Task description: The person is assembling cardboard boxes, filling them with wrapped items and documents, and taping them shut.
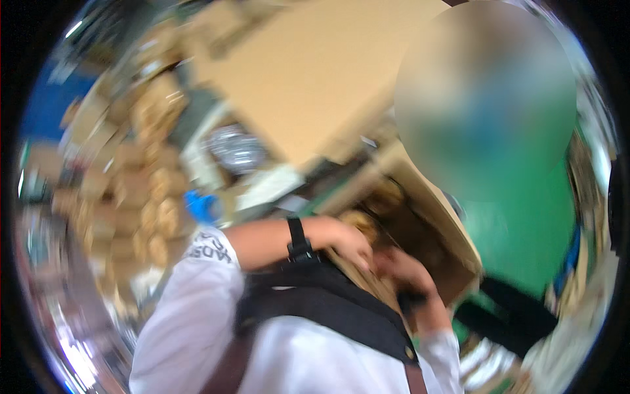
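Observation:
An open cardboard box stands right in front of me, tilted in the view. Inside it lie some brown-yellow rounded bundles, too smeared to name. My left hand bends down at the box's near side, with a black strap round the wrist. Close beside it, almost touching, my right hand reaches over the same near wall with bent fingers. Motion blurs the fingers of both hands, and whatever they may hold is hidden.
A large flat cardboard sheet spreads beyond the box. To the left are a clear plastic-wrapped bundle, a blue tape dispenser-like object and many stacked brown packages. Green floor lies right, near a blurred-out person.

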`<state>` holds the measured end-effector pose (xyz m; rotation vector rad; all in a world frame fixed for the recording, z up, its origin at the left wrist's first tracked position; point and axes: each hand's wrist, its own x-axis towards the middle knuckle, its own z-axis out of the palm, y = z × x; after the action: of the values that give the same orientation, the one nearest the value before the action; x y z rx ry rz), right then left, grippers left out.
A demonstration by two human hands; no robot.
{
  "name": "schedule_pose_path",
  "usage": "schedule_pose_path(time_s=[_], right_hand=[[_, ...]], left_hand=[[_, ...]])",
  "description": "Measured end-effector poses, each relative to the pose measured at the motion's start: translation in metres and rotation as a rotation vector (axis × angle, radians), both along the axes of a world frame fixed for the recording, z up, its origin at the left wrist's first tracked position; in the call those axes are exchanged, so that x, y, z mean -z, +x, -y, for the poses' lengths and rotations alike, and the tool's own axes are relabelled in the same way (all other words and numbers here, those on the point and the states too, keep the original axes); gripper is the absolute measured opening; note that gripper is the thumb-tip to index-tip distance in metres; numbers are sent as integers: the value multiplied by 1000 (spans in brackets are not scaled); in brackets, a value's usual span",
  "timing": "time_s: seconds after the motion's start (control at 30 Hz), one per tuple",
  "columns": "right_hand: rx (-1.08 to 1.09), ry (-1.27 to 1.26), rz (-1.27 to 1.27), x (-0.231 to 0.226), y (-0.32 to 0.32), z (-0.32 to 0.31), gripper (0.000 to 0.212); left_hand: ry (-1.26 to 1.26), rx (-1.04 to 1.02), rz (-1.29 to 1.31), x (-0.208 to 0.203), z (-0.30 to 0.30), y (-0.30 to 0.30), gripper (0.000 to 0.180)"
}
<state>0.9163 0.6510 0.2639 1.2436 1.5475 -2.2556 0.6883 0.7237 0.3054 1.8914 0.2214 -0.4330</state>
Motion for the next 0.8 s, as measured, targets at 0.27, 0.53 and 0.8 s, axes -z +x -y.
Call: schedule_pose_path(time_s=[0.27,0.53,0.8], right_hand=[[510,12,26,-220,-106,42,35],[-620,749,-493,-222,-459,-56,31],[-824,1663,-35,-152,-797,-11,40]], left_hand=[[1035,-1973,-246,-139,119,-356,36],[1839,-1897,-1018,-188,207,-591,59],[1319,-1906,-1055,-194,211,-636,60]])
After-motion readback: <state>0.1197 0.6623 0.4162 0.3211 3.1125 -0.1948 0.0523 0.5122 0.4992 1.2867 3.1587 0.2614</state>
